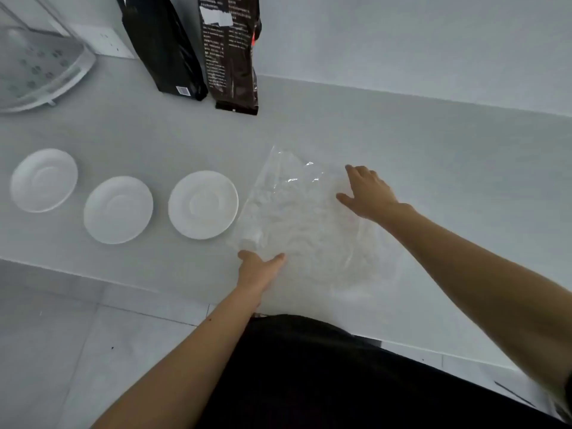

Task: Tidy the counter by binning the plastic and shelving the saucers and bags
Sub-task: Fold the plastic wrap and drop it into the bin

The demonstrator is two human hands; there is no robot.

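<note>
Pale grey counter (402, 144) fills the head view; nothing looks tidied yet. Clear plastic (306, 218) lies spread beside three white saucers (202, 204), two dark bags (232, 51) upright at the wall. Left hand (258, 269) and right hand (368, 193) rest flat and unclenched on the plastic's edges, apparently about to gather it.

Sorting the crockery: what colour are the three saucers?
Plain white saucers, no pattern visible; seen in the head view.
</note>
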